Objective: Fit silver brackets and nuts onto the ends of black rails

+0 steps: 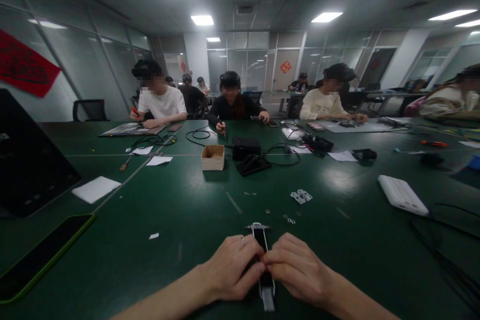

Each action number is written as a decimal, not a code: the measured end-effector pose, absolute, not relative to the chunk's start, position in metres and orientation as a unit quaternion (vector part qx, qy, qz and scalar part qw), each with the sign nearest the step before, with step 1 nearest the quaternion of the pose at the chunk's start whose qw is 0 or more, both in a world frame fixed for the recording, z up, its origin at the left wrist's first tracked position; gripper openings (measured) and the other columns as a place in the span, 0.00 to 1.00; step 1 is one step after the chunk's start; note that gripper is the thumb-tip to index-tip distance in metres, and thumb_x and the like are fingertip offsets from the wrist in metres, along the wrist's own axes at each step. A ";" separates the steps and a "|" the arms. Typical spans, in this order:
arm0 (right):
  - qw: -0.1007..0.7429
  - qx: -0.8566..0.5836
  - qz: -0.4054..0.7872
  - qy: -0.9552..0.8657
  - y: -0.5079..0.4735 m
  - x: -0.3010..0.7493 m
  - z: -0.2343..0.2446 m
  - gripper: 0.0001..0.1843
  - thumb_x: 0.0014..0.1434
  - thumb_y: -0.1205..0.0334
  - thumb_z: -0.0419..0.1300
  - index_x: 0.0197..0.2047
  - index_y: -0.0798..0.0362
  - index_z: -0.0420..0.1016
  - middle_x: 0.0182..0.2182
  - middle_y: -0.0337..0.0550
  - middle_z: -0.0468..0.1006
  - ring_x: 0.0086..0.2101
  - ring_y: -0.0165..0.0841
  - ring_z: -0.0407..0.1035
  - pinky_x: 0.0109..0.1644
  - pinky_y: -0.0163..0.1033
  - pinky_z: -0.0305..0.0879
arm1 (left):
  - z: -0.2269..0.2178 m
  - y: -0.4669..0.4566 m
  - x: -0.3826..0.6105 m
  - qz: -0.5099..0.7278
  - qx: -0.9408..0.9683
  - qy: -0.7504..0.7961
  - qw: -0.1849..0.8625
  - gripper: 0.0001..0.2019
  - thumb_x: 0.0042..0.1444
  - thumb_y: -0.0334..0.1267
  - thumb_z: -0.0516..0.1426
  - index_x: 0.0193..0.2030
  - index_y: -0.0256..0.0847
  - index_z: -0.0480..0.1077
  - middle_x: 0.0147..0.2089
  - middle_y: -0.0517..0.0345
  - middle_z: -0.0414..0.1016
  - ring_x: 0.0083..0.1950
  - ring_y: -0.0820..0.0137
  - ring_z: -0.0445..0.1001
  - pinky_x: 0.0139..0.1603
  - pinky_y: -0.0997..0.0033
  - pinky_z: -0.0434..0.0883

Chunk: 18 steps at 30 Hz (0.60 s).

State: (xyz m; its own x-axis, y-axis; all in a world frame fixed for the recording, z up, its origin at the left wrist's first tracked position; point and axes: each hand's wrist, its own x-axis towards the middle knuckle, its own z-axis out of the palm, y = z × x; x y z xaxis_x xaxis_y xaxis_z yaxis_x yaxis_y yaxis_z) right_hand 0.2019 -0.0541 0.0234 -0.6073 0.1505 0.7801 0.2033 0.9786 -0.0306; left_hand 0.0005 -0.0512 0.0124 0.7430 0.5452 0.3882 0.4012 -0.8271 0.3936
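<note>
A long, narrow assembly (267, 280) with a black middle strip and silver metal rails lies on the green table in front of me, pointing away. At its far end a thin rod sits crosswise. My left hand (238, 265) grips it from the left, with a ring on one finger. From the other side my right hand (300, 269) pinches at the same middle spot, fingertips touching the left ones. Whatever small part lies between the fingertips is hidden. Just beyond are several small rings or nuts (290, 220) and a small pile of silver metal plates (301, 196).
An open cardboard box (213, 163) stands ahead beside a black box-shaped device (246, 148) with cables. A green-edged dark tablet (45, 255) lies left, a white power bank (402, 194) right. Co-workers sit across the table; one person's hand (220, 127) holds a pen-like tool.
</note>
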 end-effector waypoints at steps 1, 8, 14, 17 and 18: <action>0.433 -0.100 -0.030 -0.895 -0.054 0.202 0.023 0.10 0.62 0.74 0.51 0.32 0.56 0.69 0.29 0.45 0.77 0.27 0.29 0.66 0.30 0.36 0.58 | 0.013 -0.051 0.000 0.246 0.925 0.250 0.146 0.12 0.66 0.41 0.40 0.39 0.41 0.60 0.34 0.54 0.69 0.34 0.67 0.68 0.38 0.69 0.65; 0.454 -0.148 -0.022 -0.878 -0.052 0.202 0.022 0.06 0.60 0.72 0.55 0.32 0.54 0.66 0.27 0.42 0.75 0.28 0.29 0.67 0.32 0.36 0.62 | 0.013 -0.047 -0.002 0.253 0.925 0.221 0.178 0.11 0.67 0.41 0.42 0.40 0.40 0.61 0.35 0.55 0.70 0.32 0.70 0.68 0.34 0.73 0.65; 0.443 -0.260 -0.016 -0.858 -0.035 0.218 0.014 0.02 0.60 0.68 0.56 0.38 0.54 0.67 0.31 0.44 0.75 0.32 0.33 0.69 0.35 0.38 0.66 | 0.009 -0.031 -0.008 0.341 0.854 0.337 0.202 0.07 0.62 0.36 0.49 0.41 0.39 0.67 0.31 0.59 0.67 0.26 0.74 0.65 0.28 0.76 0.65; 0.393 -0.361 0.032 -0.845 -0.026 0.227 0.005 0.06 0.59 0.70 0.54 0.39 0.54 0.69 0.34 0.45 0.74 0.34 0.35 0.70 0.37 0.40 0.68 | 0.007 -0.019 -0.010 0.372 0.790 0.432 0.225 0.07 0.59 0.37 0.52 0.39 0.38 0.69 0.34 0.57 0.69 0.30 0.72 0.68 0.30 0.75 0.67; 0.374 -0.388 0.053 -0.841 -0.024 0.229 0.002 0.06 0.59 0.70 0.53 0.40 0.53 0.69 0.34 0.46 0.74 0.35 0.35 0.70 0.37 0.40 0.69 | 0.006 -0.016 -0.010 0.373 0.775 0.450 0.238 0.07 0.59 0.37 0.52 0.39 0.39 0.70 0.35 0.56 0.71 0.31 0.72 0.69 0.31 0.74 0.68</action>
